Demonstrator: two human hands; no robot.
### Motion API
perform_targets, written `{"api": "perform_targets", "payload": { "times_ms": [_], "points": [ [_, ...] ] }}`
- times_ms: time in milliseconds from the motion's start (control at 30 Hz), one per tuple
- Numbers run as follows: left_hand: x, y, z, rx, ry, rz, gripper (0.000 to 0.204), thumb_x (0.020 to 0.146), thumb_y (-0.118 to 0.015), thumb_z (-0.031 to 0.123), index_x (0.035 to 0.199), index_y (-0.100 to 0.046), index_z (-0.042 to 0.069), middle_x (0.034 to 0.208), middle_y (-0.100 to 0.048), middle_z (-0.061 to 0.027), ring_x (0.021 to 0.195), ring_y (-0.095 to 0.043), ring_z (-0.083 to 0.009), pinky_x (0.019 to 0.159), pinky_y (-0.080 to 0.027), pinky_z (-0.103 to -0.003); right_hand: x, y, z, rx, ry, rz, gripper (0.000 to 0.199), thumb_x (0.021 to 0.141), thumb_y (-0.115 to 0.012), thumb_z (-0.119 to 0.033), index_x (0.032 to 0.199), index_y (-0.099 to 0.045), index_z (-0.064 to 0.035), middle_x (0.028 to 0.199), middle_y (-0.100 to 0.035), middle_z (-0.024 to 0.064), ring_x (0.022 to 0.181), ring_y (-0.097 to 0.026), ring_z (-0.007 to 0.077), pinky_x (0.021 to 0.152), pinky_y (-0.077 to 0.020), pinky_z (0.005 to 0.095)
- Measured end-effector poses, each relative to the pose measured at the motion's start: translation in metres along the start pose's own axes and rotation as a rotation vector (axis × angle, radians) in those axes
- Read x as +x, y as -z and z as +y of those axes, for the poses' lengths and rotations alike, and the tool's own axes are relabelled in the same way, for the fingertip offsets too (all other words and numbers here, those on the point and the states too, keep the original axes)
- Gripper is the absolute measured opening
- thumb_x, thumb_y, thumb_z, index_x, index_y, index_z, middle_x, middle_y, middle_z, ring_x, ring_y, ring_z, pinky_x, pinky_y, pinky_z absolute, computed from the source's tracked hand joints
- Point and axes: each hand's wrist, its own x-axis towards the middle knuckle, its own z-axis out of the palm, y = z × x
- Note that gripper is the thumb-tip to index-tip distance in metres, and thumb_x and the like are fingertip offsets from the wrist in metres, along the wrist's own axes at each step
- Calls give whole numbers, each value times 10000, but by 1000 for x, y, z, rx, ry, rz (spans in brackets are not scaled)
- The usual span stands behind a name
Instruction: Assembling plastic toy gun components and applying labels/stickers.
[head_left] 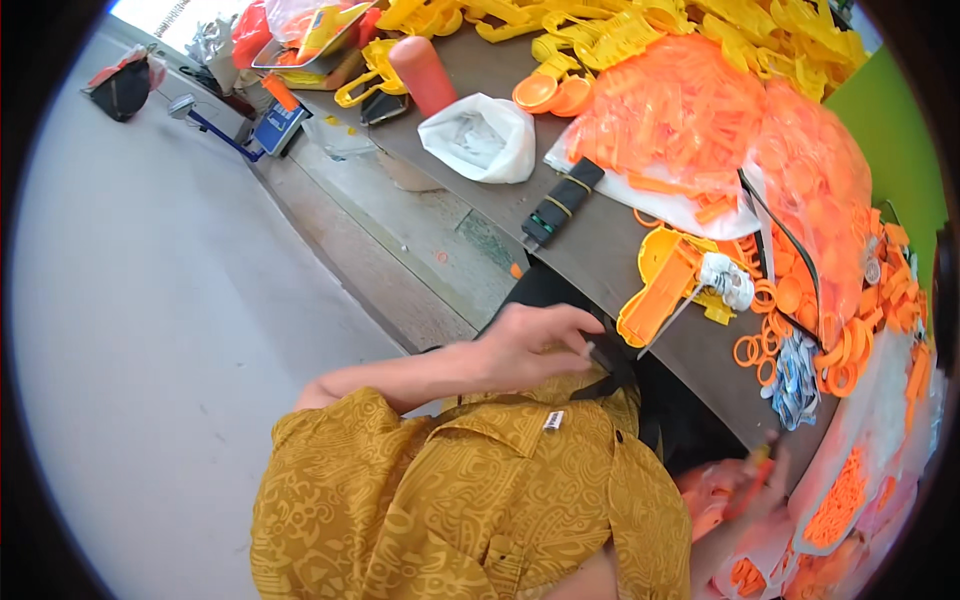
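Note:
My left hand (535,342) hovers over my lap at the table's near edge. Its thumb and fingers curl toward each other around a small pale thing (590,349), too small to name. Lower right, my right hand (768,490) is smeared by motion beside the table edge. A slim red-and-yellow tool (752,480) shows in its fingers; blur hides its kind. On the table between the hands lies an open yellow-and-orange toy shell (665,290). A white gearbox-like part (728,282) sits on its right end, with a thin metal rod sticking out.
Orange rings (765,345) and blue-white small packets (796,385) lie right of the shell. Bags of orange parts (670,110) and yellow shells (620,40) fill the far side. A white bag (480,140), a red bottle (422,75) and a black banded bundle (563,203) stand left.

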Motion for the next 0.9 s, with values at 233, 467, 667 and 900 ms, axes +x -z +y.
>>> {"api": "perform_targets", "payload": {
  "times_ms": [233,467,667,900],
  "points": [
    [56,138,-11,194,8,793,124,736,-616,41,849,-610,-10,707,-601,-32,657,-563,-95,610,-444,-219,9,25,-47,-430,182,601,322,878,-451,-146,1150,-434,26,1101,-520,156,919,-541,189,765,-434,285],
    [83,151,-48,800,29,588,137,688,-629,72,815,-643,23,741,-602,-97,678,-576,-196,640,-447,-283,32,65,-3,-818,-12,538,336,858,-499,-193,1106,-472,33,1026,-554,177,926,-547,291,816,-419,330],
    [90,154,-65,1024,-162,506,171,671,-629,45,841,-629,29,805,-587,-91,738,-561,-223,658,-443,-297,57,77,9,-1040,116,478,345,796,-568,-173,1066,-506,31,1009,-548,205,942,-522,325,827,-401,363],
    [89,45,25,670,-608,140,180,614,-570,-45,779,-588,22,790,-566,-80,759,-548,-253,660,-428,-325,48,32,-22,-1202,152,598,287,813,-534,-126,1066,-513,7,953,-548,186,863,-543,309,755,-427,372]
  ]
}}
